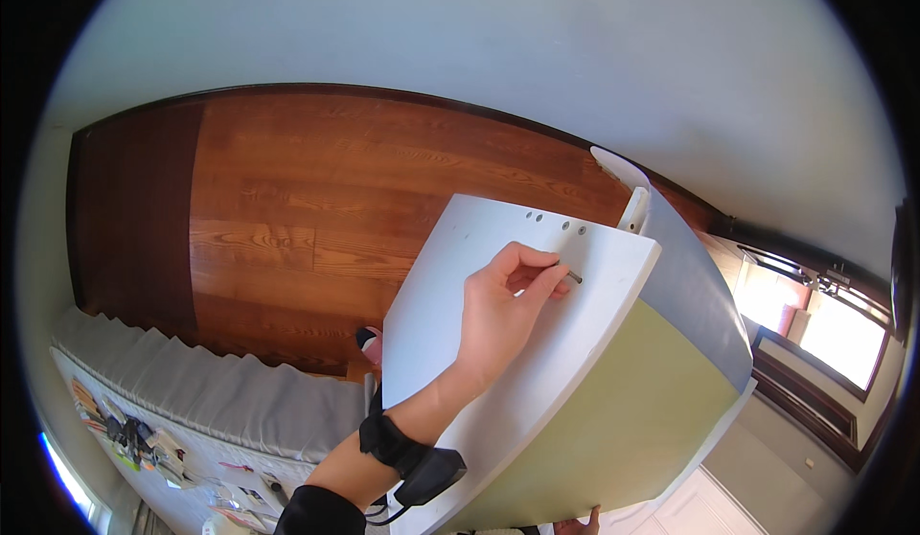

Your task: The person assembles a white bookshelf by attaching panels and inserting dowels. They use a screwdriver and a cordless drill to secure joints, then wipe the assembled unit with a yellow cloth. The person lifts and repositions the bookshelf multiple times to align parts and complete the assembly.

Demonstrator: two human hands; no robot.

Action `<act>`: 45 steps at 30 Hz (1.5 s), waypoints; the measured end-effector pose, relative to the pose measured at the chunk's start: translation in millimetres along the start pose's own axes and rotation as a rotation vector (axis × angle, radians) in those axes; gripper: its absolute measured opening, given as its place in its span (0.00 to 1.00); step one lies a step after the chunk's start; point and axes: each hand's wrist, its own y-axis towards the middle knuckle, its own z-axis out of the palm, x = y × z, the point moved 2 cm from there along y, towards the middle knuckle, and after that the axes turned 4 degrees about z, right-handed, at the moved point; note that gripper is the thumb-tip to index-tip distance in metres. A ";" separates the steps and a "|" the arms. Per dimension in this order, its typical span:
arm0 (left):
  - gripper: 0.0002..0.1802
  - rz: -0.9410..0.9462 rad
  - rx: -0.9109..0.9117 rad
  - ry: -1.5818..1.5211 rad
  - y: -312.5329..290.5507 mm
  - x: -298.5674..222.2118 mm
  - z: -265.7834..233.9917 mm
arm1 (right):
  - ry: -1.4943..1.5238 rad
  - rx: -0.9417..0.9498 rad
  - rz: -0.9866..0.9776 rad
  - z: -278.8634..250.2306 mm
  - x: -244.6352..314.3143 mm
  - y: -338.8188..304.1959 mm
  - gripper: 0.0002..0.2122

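Note:
My left hand (508, 291) reaches over a white panel (431, 276). Its thumb and fingers pinch a short dark metal rod (573, 275), whose free end points right; the fingers cover the rest. Just beyond the fingertips, several small round holes (565, 226) run along the panel's far edge, some seemingly filled with metal. The white panel is one side of a piece of furniture with a green panel (604, 406) and a grey-blue panel (690, 276). At the bottom edge, my right hand (580, 523), mostly cut off, is closed on the rim of the green panel.
To the left stands a table with a ruffled grey cover (220, 382), scattered with small tools and parts (144, 439). Brown wooden floor (287, 209) stretches beyond the furniture to a pale wall (460, 37). A pinkish shape (372, 345), perhaps footwear, shows beside the white panel.

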 end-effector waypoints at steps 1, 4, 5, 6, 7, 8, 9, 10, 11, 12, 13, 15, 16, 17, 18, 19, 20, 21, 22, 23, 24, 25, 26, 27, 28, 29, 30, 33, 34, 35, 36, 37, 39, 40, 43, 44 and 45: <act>0.04 0.072 0.012 0.052 -2.1 -1.5 0.5 | 0.026 -0.059 0.021 -10.1 5.4 4.0 0.36; 0.04 0.173 0.018 0.208 -5.8 -6.8 1.0 | -0.034 -0.226 -0.030 -25.9 34.3 9.1 0.33; 0.04 0.155 0.021 0.221 -5.3 -8.5 0.5 | -0.150 -0.278 -0.121 -20.9 43.5 8.6 0.31; 0.04 0.138 0.022 0.234 -5.2 -9.9 -0.1 | -0.506 -0.698 -0.422 -11.6 65.6 -7.2 0.20; 0.04 0.081 0.038 0.175 -4.0 -10.8 -0.6 | -0.682 -0.603 -0.610 19.0 77.6 -8.0 0.11; 0.04 0.025 0.050 0.116 -2.7 -11.6 -1.5 | -0.747 -0.530 -1.057 58.4 87.5 -17.5 0.09; 0.04 0.009 0.042 0.054 -2.2 -12.8 -1.6 | -0.885 -0.375 -1.166 104.5 100.8 -41.0 0.13; 0.05 0.043 0.073 0.148 -1.2 -14.8 -0.9 | -0.968 -0.297 -1.387 158.1 99.9 -51.9 0.17; 0.05 0.115 0.082 0.235 -1.3 -17.1 -0.5 | -1.147 -0.146 -1.611 214.9 92.9 -68.2 0.19; 0.05 0.147 0.119 0.343 -1.6 -18.4 1.2 | -1.250 0.069 -1.702 271.6 81.2 -82.8 0.16; 0.05 0.114 0.085 0.241 -0.5 -18.5 0.5 | -1.280 0.237 -1.700 325.9 66.7 -96.0 0.15; 0.06 -0.019 0.036 0.100 0.2 -16.9 0.4 | -1.533 0.364 -1.982 421.7 27.1 -123.1 0.11; 0.06 -0.005 0.069 0.118 0.8 -17.5 1.0 | -1.580 0.589 -2.016 463.3 6.5 -132.1 0.11; 0.06 0.016 0.066 0.154 0.8 -18.2 1.3 | -1.629 0.764 -2.071 499.5 -12.6 -137.9 0.11; 0.06 0.013 0.063 0.207 1.4 -18.4 0.6 | -1.710 0.846 -2.071 530.4 -29.8 -137.6 0.11; 0.06 0.068 0.080 0.237 2.4 -19.6 0.5 | -1.683 0.985 -2.067 557.1 -45.3 -134.3 0.11; 0.07 0.104 0.097 0.280 3.3 -20.2 0.1 | -1.703 1.051 -2.014 578.6 -56.1 -129.7 0.10; 0.07 0.143 0.129 0.330 4.3 -20.6 -0.4 | -1.796 0.992 -2.003 596.5 -63.1 -124.3 0.07; 0.07 0.091 0.121 0.283 5.2 -19.1 -1.6 | -1.945 0.863 -1.958 609.8 -67.2 -118.5 0.07; 0.07 0.046 0.128 0.243 6.5 -17.6 -2.7 | -2.036 0.876 -1.747 618.0 -68.7 -113.1 0.09; 0.07 0.031 0.121 0.191 6.6 -16.7 -3.4 | -2.151 0.820 -1.510 623.1 -69.4 -106.0 0.12; 0.07 0.028 0.113 0.171 6.2 -15.7 -3.6 | -2.254 0.692 -1.274 624.3 -68.6 -98.9 0.15; 0.06 0.056 0.096 0.141 6.0 -16.0 -3.7 | -2.211 0.751 -1.289 624.4 -68.2 -96.9 0.17; 0.06 0.049 0.072 0.128 5.1 -15.8 -3.6 | -2.178 0.743 -1.304 623.5 -66.8 -94.2 0.19; 0.06 0.151 0.050 0.124 3.8 -18.1 -3.6 | -2.168 0.682 -1.291 621.5 -64.7 -90.5 0.21; 0.06 0.223 0.024 0.138 2.6 -20.9 -3.7 | -2.148 0.723 -1.328 620.8 -63.3 -88.2 0.21; 0.07 0.253 -0.007 0.171 0.7 -22.8 -4.6 | -2.121 0.739 -1.364 620.3 -61.4 -85.1 0.21; 0.05 0.247 0.046 0.050 -9.0 -28.3 -14.6 | -2.100 0.742 -1.404 623.5 -57.4 -74.0 0.22; 0.05 0.210 0.057 -0.011 -15.7 -28.8 -21.6 | -2.119 0.757 -1.423 625.6 -55.2 -72.8 0.23; 0.08 0.193 0.042 -0.011 -23.2 -27.1 -29.2 | -2.145 0.715 -1.485 627.9 -54.1 -70.7 0.22; 0.08 0.180 0.033 0.031 -34.3 -26.3 -42.0 | -2.152 0.716 -1.430 631.0 -52.5 -69.9 0.21; 0.09 0.099 -0.014 0.074 -47.0 -23.1 -58.1 | -2.116 0.803 -1.366 632.7 -51.8 -69.4 0.19; 0.10 0.057 -0.093 0.184 -81.9 -18.3 -94.7 | -1.983 0.845 -1.145 635.0 -44.1 -68.8 0.19; 0.10 0.102 -0.120 0.256 -101.7 -16.5 -114.8 | -2.022 0.864 -1.079 633.5 -36.9 -69.8 0.20; 0.11 -0.054 -0.282 0.366 -172.1 -6.2 -175.9 | -1.901 0.756 -1.338 621.4 -5.6 -58.9 0.28; 0.11 -0.156 -0.356 0.414 -197.8 -1.3 -192.5 | -1.819 0.689 -1.435 618.0 6.7 -53.1 0.31; 0.10 -0.163 -0.367 0.367 -215.7 3.4 -206.9 | -1.797 0.613 -1.532 621.4 14.6 -42.3 0.33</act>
